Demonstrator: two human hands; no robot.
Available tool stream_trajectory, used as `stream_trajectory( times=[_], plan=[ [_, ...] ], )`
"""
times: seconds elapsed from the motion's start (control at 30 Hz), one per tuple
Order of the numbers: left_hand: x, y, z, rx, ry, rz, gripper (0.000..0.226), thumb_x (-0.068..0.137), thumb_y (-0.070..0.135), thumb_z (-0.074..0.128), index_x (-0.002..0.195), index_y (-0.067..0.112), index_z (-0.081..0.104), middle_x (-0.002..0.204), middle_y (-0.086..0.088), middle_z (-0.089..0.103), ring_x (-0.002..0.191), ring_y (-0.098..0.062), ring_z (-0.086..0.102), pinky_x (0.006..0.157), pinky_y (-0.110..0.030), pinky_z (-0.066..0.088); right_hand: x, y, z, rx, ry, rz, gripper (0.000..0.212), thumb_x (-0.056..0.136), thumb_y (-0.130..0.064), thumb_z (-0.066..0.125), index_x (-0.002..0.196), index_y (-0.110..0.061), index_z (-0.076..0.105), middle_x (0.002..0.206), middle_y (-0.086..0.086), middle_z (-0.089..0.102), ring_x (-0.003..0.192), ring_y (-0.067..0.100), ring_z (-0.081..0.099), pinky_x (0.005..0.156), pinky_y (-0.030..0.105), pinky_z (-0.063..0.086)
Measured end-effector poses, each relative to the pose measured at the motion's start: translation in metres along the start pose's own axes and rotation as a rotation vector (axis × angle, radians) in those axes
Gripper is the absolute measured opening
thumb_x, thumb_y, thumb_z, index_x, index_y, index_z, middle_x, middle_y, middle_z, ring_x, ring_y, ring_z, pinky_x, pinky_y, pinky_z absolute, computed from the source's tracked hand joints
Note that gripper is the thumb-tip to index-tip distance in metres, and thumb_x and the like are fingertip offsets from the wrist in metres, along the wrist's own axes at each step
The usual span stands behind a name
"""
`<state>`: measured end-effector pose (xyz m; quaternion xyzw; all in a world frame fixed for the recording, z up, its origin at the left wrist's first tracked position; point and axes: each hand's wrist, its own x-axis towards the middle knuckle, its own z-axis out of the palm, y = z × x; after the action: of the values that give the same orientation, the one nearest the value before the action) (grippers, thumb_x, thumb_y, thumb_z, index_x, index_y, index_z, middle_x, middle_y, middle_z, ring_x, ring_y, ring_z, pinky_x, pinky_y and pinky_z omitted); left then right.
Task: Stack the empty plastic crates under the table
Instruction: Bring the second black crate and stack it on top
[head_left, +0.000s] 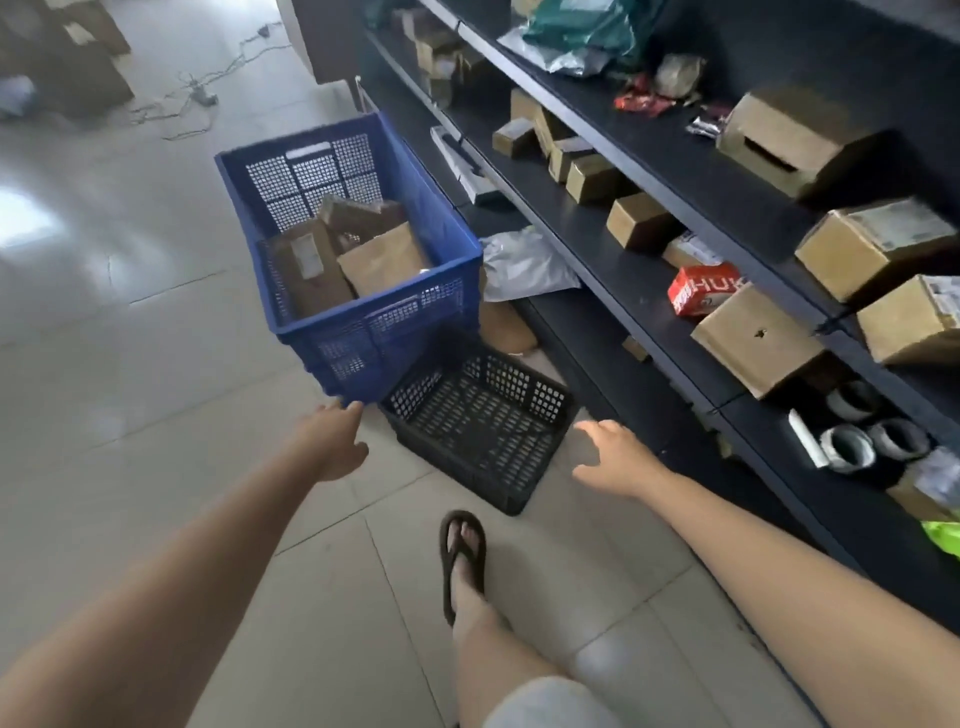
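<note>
A: Where do the crates sit?

B: Both stand on the tiled floor (156, 291), beside the dark shelving (649, 291) along the right. The blue crate (363, 291) is farther from the person, upright with its mouth facing up. Its long axis runs away from the camera, roughly parallel to the shelving, leaning slightly leftward at the far end.

A: Is it empty?

B: No. Brown cardboard parcels (343, 249) lie inside it, one with a white label.

A: And the dark one?

B: The black crate (480, 421) is just in front of the blue one, its far corner touching or overlapped by the blue crate's near end; I cannot tell which. It is upright, mouth up, with nothing visible in it. Its long axis is turned diagonally, running from far left toward near right.

A: What are the hands doing?

B: The left hand (337, 441) reaches forward, its fingertips at the lower near corner of the blue crate; the fingers look loosely curled and grasp nothing firmly. The right hand (618, 457) hovers spread, palm down, just right of the black crate's near corner, not touching it and holding nothing.

A: Anything else close by?

B: A foot in a dark flip-flop (462, 556) stands on the floor just short of the black crate. Cardboard boxes (758, 338) and a red carton (701, 288) sit on the shelves.
</note>
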<state>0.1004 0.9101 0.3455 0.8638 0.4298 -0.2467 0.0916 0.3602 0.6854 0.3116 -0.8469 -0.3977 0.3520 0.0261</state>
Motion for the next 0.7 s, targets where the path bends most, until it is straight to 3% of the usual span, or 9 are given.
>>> stream_trajectory(
  times=[0.1, 0.2, 0.37, 0.47, 0.57, 0.63, 0.7],
  plan=[
    [0.083, -0.009, -0.007, 0.006, -0.069, 0.041, 0.064, 0.089, 0.029, 0.05, 0.147, 0.014, 0.028, 0.145, -0.013, 0.038, 0.131, -0.032, 0.042, 0.102, -0.04, 0.041, 0.071, 0.007, -0.009, 0.087, -0.023, 0.168, 0.068, 0.082, -0.036, 0.058, 0.143, -0.018, 0.035, 0.142, 0.014, 0.04, 0.132, 0.033, 0.039, 0.104, 0.038, 0.038],
    [0.16, -0.025, -0.023, 0.026, -0.13, 0.057, 0.055, 0.087, 0.028, 0.052, 0.138, 0.011, 0.038, 0.138, -0.015, 0.044, 0.125, -0.034, 0.046, 0.1, -0.041, 0.044, 0.125, 0.007, -0.017, 0.248, -0.027, 0.356, 0.069, 0.083, -0.036, 0.06, 0.144, -0.017, 0.035, 0.145, 0.015, 0.041, 0.13, 0.033, 0.044, 0.101, 0.036, 0.04],
    [0.278, -0.029, -0.018, -0.188, -0.188, -0.014, 0.044, 0.087, 0.023, 0.054, 0.127, 0.005, 0.049, 0.129, -0.02, 0.053, 0.117, -0.039, 0.052, 0.093, -0.04, 0.044, 0.201, 0.007, 0.01, 0.551, 0.017, 0.567, 0.056, 0.086, -0.03, 0.06, 0.138, -0.017, 0.044, 0.133, 0.012, 0.052, 0.117, 0.03, 0.053, 0.087, 0.03, 0.042],
    [0.36, -0.02, 0.032, -0.165, -0.245, -0.004, 0.045, 0.089, 0.021, 0.052, 0.129, 0.002, 0.047, 0.134, -0.022, 0.053, 0.122, -0.04, 0.05, 0.097, -0.039, 0.041, 0.259, 0.029, 0.065, 0.633, -0.012, 0.73, 0.054, 0.087, -0.026, 0.058, 0.137, -0.014, 0.043, 0.117, 0.01, 0.056, 0.099, 0.028, 0.058, 0.076, 0.027, 0.043],
    [0.452, -0.007, 0.11, -0.122, -0.334, 0.026, 0.05, 0.089, 0.022, 0.05, 0.132, -0.003, 0.044, 0.135, -0.027, 0.05, 0.124, -0.041, 0.048, 0.1, -0.04, 0.041, 0.329, 0.064, 0.141, 0.703, 0.026, 0.906, 0.056, 0.085, -0.023, 0.061, 0.135, -0.006, 0.045, 0.129, 0.018, 0.056, 0.114, 0.033, 0.056, 0.09, 0.033, 0.044],
    [0.51, -0.004, 0.168, -0.156, -0.359, -0.053, 0.062, 0.082, 0.03, 0.053, 0.135, -0.002, 0.043, 0.134, -0.028, 0.051, 0.122, -0.043, 0.049, 0.101, -0.043, 0.043, 0.378, 0.091, 0.197, 0.814, 0.077, 1.025, 0.061, 0.082, -0.029, 0.066, 0.132, -0.002, 0.046, 0.128, 0.019, 0.057, 0.11, 0.033, 0.056, 0.092, 0.036, 0.044],
    [0.555, -0.004, 0.221, -0.277, -0.327, -0.182, 0.063, 0.084, 0.025, 0.057, 0.138, -0.003, 0.038, 0.136, -0.028, 0.049, 0.124, -0.044, 0.048, 0.102, -0.045, 0.042, 0.42, 0.113, 0.249, 0.957, 0.133, 1.062, 0.056, 0.082, -0.033, 0.067, 0.126, -0.003, 0.053, 0.122, 0.018, 0.062, 0.101, 0.03, 0.059, 0.091, 0.037, 0.048]
  ],
)
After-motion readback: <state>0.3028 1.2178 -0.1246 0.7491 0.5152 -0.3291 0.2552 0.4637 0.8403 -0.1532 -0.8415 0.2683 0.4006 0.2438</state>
